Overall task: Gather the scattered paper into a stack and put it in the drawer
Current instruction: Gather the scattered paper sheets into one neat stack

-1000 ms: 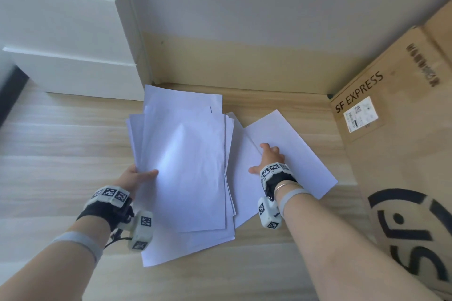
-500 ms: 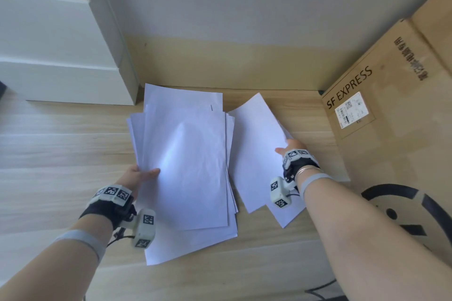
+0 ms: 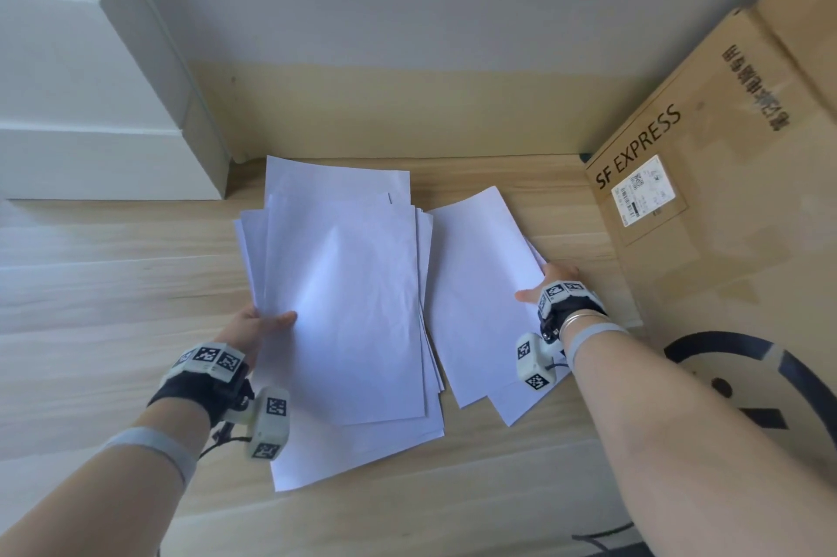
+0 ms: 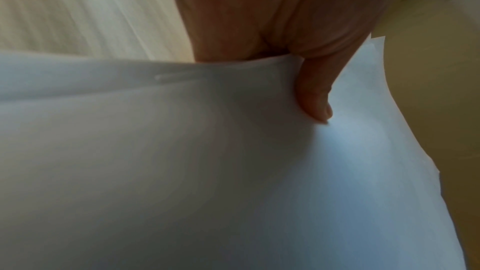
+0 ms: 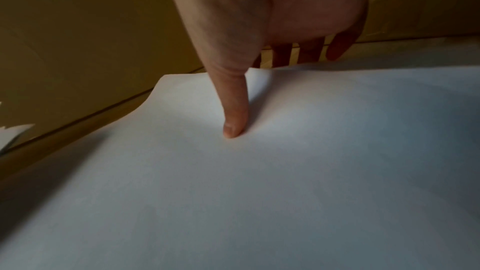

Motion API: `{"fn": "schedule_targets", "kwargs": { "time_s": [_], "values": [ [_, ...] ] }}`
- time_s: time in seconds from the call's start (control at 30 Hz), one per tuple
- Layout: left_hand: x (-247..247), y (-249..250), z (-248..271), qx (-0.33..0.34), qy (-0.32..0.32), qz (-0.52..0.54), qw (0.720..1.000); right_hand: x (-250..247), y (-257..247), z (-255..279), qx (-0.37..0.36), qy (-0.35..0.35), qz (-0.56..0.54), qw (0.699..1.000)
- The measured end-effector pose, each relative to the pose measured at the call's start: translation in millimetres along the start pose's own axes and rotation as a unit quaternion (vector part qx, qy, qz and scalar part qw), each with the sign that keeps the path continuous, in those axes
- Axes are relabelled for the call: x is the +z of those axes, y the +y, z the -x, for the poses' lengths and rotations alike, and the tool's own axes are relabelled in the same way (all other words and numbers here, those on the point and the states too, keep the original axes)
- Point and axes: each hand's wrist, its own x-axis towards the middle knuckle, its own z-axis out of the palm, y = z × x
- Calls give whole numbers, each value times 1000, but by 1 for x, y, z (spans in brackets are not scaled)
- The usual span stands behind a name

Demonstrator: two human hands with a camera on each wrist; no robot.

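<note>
white paper point(image 3: 344, 294), brown box point(image 3: 724, 203) w/ black print, pale wood-grain floor point(image 3: 113, 266)

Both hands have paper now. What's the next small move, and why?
Probably carry the right hand's sheets left onto the pile the left hand grips. The thumb pinches their right edge, and they lie beside the pile, not on it.

Bare wooden floor point(image 3: 113, 266) lies open left and near of the paper pile point(image 3: 344, 307). To the right, the SF Express cardboard box point(image 3: 724, 203) stands close. At far left the white cabinet point(image 3: 90, 103) blocks; the far wall point(image 3: 407, 13) closes the back.
</note>
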Motion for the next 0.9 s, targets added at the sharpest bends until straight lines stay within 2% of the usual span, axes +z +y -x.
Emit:
{"fn": "schedule_targets", "kwargs": {
  "time_s": [0.13, 0.3, 0.43, 0.53, 0.67, 0.9],
  "values": [
    [5, 0, -2, 2, -3, 3, 1000, 5, 6, 4, -33, 15, -119, 992],
    [2, -3, -6, 2, 13, -6, 1000, -7, 14, 14, -88, 16, -134, 987],
    [2, -6, -10, 1, 39, -5, 999, -27, 33, 14, -101, 94, -225, 965],
    [6, -4, -10, -4, 51, -10, 999, -44, 41, 17, -87, 113, -289, 947],
    [7, -2, -15, -8, 61, -21, 998, -45, 27, 30, -108, 66, -313, 941],
    [12, 5, -15, -15, 91, -95, 991, 29, -41, 55, -143, -86, -231, 958]
  ]
}}
